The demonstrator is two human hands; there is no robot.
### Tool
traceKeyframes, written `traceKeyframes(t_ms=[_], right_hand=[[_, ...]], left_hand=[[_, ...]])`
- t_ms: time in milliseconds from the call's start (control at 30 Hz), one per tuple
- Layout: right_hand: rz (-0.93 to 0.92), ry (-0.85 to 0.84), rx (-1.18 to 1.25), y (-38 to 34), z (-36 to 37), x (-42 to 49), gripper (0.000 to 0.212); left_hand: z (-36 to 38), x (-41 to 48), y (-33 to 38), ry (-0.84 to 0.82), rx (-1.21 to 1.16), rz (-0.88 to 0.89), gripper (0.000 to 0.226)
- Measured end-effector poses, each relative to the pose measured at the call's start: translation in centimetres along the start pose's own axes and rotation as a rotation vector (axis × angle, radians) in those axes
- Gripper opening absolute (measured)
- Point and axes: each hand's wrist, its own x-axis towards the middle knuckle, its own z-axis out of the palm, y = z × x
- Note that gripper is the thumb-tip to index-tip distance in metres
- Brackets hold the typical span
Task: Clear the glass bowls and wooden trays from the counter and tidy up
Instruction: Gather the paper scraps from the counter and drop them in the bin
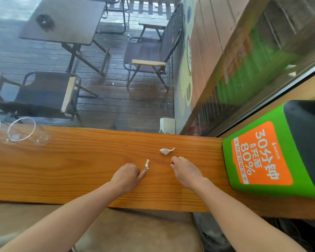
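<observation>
wooden counter (pixel 62 170), tidying: left hand (pixel 126 176) is pinching a paper scrap (pixel 147 164), right hand (pixel 185 171) is curling empty-fingered just below a crumpled wad (pixel 166 151); glass bowls (pixel 21 130) are waiting far left of the wad, risking a sweeping elbow.

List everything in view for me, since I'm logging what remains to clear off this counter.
Glass bowls: at least two, clear, far left of counter, one cut off by the frame edge.
Paper scraps: two, white, crumpled, mid-counter; the smaller one at the left fingertips.
Charging station: one, green, orange and black, right end.
Counter: one, orange-brown wood.
Folding chairs: two, dark, outside on the deck.
Folding table: one, dark, outside.
Left hand: pinching the smaller scrap.
Right hand: empty, beside the larger scrap.
</observation>
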Motion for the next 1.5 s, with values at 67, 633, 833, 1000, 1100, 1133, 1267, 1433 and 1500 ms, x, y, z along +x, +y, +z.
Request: traceKeyframes(t_ms=[67,633,833,1000,1100,1133,1267,1433,1500], right_hand=[[-0.004,0.013,-0.010,0.2,-0.2,0.3,0.022],[0.069,0.021,-0.022,0.7,1.5,6.3,0.035],[0.075,-0.002,-0.059,0.9,2.0,6.6,0.025],[0.042,0.067,-0.045,0.8,2.3,6.0,0.020],[0.070,0.054,0.029,0.9,2.1,5.2,0.029],[0.077,0.051,0.048,0.9,2.0,4.9,0.031],[0.122,-0.001,0.173,0.6,1.5,4.1,0.036],[0.162,-0.101,0.288,0.5,0.9,2.8,0.033],[0.151,-0.107,0.352,0.3,0.5,2.4,0.037]], left_hand=[[0.5,0.3,0.4,0.047,0.049,0.000,0.050],[4.7,4.3,0.6,0.149,0.072,-0.034,0.042],[5.4,5.0,0.1,0.086,0.187,0.008,0.031],[5.0,4.6,0.0,0.075,0.086,-0.010,0.024],[4.6,4.3,0.3,0.023,-0.036,-0.035,0.023],[4.4,4.2,0.3,0.005,-0.064,-0.040,0.023],[3.7,3.6,0.7,-0.035,-0.170,-0.044,0.018],[2.9,2.6,2.7,-0.069,-0.138,-0.007,0.012],[2.5,2.2,3.5,-0.039,-0.134,0.019,0.018]])
